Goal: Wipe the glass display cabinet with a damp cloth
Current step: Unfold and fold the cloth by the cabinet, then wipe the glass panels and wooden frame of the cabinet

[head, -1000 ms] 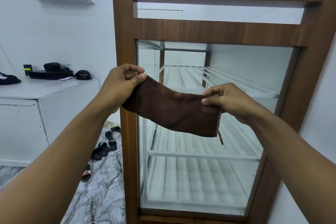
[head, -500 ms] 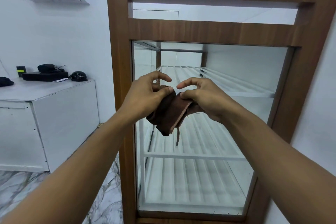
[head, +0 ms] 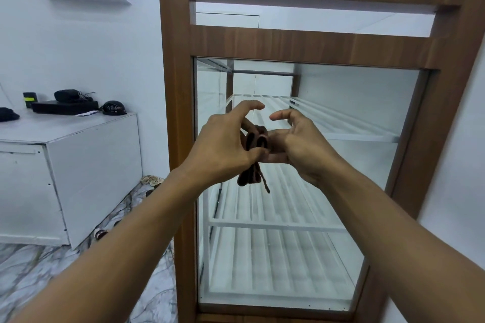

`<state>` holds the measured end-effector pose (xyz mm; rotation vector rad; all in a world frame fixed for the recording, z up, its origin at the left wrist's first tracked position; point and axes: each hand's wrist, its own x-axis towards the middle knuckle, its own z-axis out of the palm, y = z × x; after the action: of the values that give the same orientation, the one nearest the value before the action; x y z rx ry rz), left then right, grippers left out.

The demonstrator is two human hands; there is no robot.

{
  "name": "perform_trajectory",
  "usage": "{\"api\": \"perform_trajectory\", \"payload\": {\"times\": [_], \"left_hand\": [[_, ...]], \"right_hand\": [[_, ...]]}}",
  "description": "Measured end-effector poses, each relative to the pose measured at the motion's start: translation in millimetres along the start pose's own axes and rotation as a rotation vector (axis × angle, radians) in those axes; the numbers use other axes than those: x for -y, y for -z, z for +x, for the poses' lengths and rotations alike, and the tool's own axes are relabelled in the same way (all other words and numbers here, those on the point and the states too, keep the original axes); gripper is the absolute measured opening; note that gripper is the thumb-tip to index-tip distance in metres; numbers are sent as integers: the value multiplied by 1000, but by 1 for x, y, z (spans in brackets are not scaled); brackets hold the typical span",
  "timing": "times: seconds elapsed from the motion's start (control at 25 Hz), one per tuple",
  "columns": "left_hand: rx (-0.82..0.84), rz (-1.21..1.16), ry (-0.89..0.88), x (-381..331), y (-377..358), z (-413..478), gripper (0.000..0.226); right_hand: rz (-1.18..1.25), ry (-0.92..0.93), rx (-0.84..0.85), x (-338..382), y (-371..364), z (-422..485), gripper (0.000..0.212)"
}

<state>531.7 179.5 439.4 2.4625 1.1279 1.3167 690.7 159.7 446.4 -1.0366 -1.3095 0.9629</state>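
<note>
In front of the glass display cabinet [head: 301, 191], both hands meet at chest height. Brown cloth [head: 256, 143] is bunched into folds between them, long axis roughly vertical, tail hanging below. Left hand [head: 225, 147] pinches it thumb-to-palm, index finger lifted free; right hand [head: 296, 147] closes lower fingers [head: 275, 157] on it, upper fingers curled open. Cloth is not touching the pane, which lies straight ahead beyond it. Neither hand clearly nearer; wiping not yet begun, I judge

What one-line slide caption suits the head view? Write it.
Both hands, left hand and right hand, bunch a brown cloth before the glass display cabinet.
</note>
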Motion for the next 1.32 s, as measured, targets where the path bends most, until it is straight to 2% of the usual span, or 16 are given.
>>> {"api": "perform_trajectory", "payload": {"times": [0.16, 0.32, 0.48, 0.52, 0.6, 0.72, 0.88, 1.0, 1.16, 1.32], "left_hand": [[-143, -115, 83, 2, 0, 10, 53], [-88, -282, -2, 0, -11, 7, 45], [31, -465, -24, 8, -19, -1, 49], [59, -495, -26, 9, -16, 0, 49], [82, -520, -20, 13, -7, 5, 50], [66, -441, 56, 28, 8, 11, 64], [88, -265, 130, 49, 15, 9, 74], [-49, -194, 141, 56, 19, 8, 64], [-238, -193, 26, 65, 30, 10, 45], [-292, 25, -123, 82, 24, 15, 40]], "right_hand": [[198, 36, -166, -30, -8, -2, 10], [366, 19, -215, -55, -31, -8, 34], [427, 234, -237, -55, -47, -3, 45], [350, 338, -255, -58, -50, 2, 52], [38, 558, -324, -63, -51, 17, 63], [-427, 767, -367, -72, -40, 48, 64], [-866, 844, -408, -85, -30, 84, 74], [-1064, 826, -507, -91, -36, 94, 80], [-1302, 866, -594, -93, -38, 101, 84], [-1525, 971, -635, -82, -29, 108, 78]]}}
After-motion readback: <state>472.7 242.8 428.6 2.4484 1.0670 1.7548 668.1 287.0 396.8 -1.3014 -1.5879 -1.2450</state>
